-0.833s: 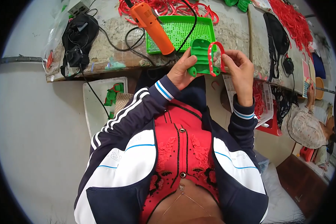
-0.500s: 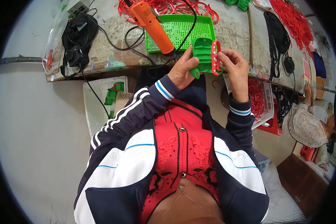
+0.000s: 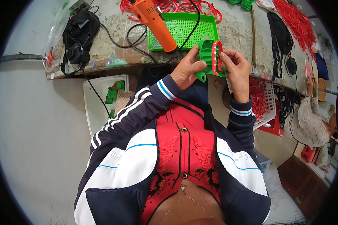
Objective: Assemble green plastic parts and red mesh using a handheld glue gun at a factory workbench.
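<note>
Worn stone bench (image 3: 120, 26) runs across the top, w/ green perforated tray (image 3: 199, 28) on it and orange heat gun (image 3: 156, 22) lying across the tray's left side. Just below the tray's right corner I hold a green ridged plastic piece (image 3: 206, 56), long axis running up-down. My left hand (image 3: 187, 69) grips its left edge, fingers curled shut; my right hand (image 3: 236, 65) pinches a red toothed strip (image 3: 215, 58) against its right side.
</note>
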The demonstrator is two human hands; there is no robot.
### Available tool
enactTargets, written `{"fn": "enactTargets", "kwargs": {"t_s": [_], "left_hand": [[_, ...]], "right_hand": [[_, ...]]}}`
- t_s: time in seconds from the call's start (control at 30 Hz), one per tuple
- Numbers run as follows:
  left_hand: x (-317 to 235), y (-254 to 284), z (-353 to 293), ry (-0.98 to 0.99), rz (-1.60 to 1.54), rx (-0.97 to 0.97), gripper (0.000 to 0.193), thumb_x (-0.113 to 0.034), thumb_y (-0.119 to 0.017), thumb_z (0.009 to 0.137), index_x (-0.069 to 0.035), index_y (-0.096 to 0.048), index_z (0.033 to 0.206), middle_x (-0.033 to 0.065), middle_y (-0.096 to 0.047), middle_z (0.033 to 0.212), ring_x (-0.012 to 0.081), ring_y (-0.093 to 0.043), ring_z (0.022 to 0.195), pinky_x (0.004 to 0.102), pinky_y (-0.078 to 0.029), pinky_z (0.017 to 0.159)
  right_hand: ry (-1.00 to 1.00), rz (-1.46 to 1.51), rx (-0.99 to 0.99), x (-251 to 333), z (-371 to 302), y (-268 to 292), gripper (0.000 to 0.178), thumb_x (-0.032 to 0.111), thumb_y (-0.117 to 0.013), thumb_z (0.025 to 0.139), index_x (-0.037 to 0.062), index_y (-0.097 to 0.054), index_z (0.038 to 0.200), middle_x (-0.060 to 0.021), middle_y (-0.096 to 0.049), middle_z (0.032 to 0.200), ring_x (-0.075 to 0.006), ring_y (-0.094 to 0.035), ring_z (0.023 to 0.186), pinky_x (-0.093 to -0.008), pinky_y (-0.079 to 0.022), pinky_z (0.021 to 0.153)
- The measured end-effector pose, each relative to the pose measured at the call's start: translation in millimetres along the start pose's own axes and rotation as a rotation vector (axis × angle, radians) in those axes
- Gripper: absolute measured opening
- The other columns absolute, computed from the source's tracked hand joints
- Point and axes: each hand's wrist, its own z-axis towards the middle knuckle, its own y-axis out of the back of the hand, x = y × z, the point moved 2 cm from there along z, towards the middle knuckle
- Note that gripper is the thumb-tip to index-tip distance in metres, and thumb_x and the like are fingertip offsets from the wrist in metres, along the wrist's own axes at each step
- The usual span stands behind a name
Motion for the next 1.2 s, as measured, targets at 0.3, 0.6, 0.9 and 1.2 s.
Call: {"fn": "enactTargets", "kwargs": {"t_s": [0.3, 0.6, 0.9, 1.2], "left_hand": [[-2.4, -3.4, -5.1, 0.016, -0.027, -0.026, 0.079, -0.011, -0.072, 0.078, -0.013, -0.026, 0.143, 0.0063, -0.043, 0.13, 0.0164, -0.045, 0.117, 0.0319, -0.04, 0.098], [-2.1, -3.9, -3.6, -0.013, 0.052, -0.015, 0.084, -0.009, -0.075, 0.075, -0.013, -0.025, 0.143, 0.0072, -0.041, 0.131, 0.018, -0.043, 0.119, 0.0309, -0.042, 0.096], [-3.3, -9.5, -5.2, 0.001, 0.153, -0.077, 0.081, -0.009, -0.073, 0.075, -0.01, -0.026, 0.142, 0.0065, -0.044, 0.128, 0.0154, -0.047, 0.113, 0.0294, -0.045, 0.091], [-3.0, -12.9, -7.3, 0.023, 0.195, -0.093, 0.077, -0.019, -0.066, 0.079, -0.011, -0.026, 0.144, 0.0053, -0.048, 0.126, 0.014, -0.049, 0.112, 0.028, -0.039, 0.096]], "right_hand": [[0.039, -0.186, -0.057, 3.0, -8.1, -6.6, 0.015, 0.013, -0.063, 0.086, -0.0017, -0.064, 0.091, -0.0025, -0.063, 0.073, -0.0061, -0.055, 0.064, -0.0213, -0.046, 0.057], [0.056, -0.263, -0.094, 4.7, -12.8, -10.6, 0.015, 0.013, -0.065, 0.085, -0.0009, -0.064, 0.091, -0.0027, -0.062, 0.071, -0.0069, -0.055, 0.062, -0.0221, -0.046, 0.055], [-0.004, -0.267, -0.065, 0.2, -16.0, -11.3, 0.015, 0.01, -0.063, 0.086, -0.0032, -0.063, 0.094, -0.0042, -0.064, 0.079, -0.0075, -0.057, 0.069, -0.0209, -0.047, 0.061], [-0.02, -0.234, -0.062, -7.3, -18.1, -9.1, 0.015, 0.009, -0.063, 0.086, -0.0032, -0.063, 0.094, -0.0039, -0.064, 0.079, -0.0068, -0.057, 0.07, -0.0204, -0.046, 0.061]]}}
